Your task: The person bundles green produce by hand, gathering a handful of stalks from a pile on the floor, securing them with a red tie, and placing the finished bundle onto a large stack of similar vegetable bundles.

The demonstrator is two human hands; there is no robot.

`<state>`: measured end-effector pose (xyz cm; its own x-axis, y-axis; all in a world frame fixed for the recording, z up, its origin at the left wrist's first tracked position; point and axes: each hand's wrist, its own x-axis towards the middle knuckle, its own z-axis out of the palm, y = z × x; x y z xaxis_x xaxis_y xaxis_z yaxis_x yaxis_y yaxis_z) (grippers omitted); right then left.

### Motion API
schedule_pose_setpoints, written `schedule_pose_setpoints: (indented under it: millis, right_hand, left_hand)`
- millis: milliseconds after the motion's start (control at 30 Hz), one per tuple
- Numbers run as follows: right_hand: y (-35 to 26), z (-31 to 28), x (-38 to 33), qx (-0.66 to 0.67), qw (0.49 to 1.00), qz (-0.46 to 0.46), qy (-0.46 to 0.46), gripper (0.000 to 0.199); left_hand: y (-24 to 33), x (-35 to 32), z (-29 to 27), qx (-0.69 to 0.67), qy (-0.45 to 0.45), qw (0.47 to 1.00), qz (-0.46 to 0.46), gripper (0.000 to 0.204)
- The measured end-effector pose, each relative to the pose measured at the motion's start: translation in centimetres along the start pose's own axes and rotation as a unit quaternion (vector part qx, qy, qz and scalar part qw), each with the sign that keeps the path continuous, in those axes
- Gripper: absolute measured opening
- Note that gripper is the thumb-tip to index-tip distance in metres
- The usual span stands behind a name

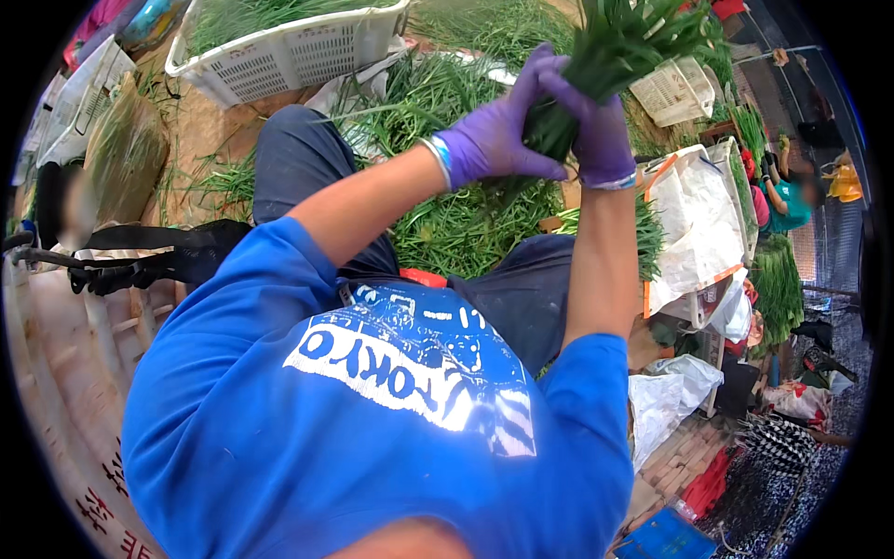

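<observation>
1. Purple-gloved left hand (494,140) and right hand (603,144) curl closed around the green bunch (619,56), right of the white crate (289,63).
2. Cut leaves (447,233) heap below-right of the crate; brown floor (207,140) shows beneath it.
3. The bunch looks dark, long-leaved, splaying.

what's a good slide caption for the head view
Purple-gloved left hand and right hand hold a bunch of green leaves above a loose green pile.
</observation>
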<state>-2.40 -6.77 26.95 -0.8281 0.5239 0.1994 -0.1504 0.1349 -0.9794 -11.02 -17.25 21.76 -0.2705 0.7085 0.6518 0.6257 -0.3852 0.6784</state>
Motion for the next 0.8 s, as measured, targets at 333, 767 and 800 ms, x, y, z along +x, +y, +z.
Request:
schedule_pose_setpoints:
  millis: [333,767,800]
  right_hand:
    - [1.9,-2.1,0.9,0.057,0.980,0.065,0.181,0.026]
    - [8.6,-19.4,-1.3,0.253,0.897,0.052,0.360,0.014]
    - [8.4,-19.3,-2.1,0.261,0.892,0.031,0.367,0.014]
  left_hand:
    - [-7.5,-12.5,5.6,-0.391,-0.206,0.842,-0.309,0.077]
    - [-9.6,-16.2,-2.4,-0.706,-0.087,0.625,-0.323,0.031]
    - [-10.5,-16.4,-2.4,-0.733,0.026,0.595,-0.327,0.033]
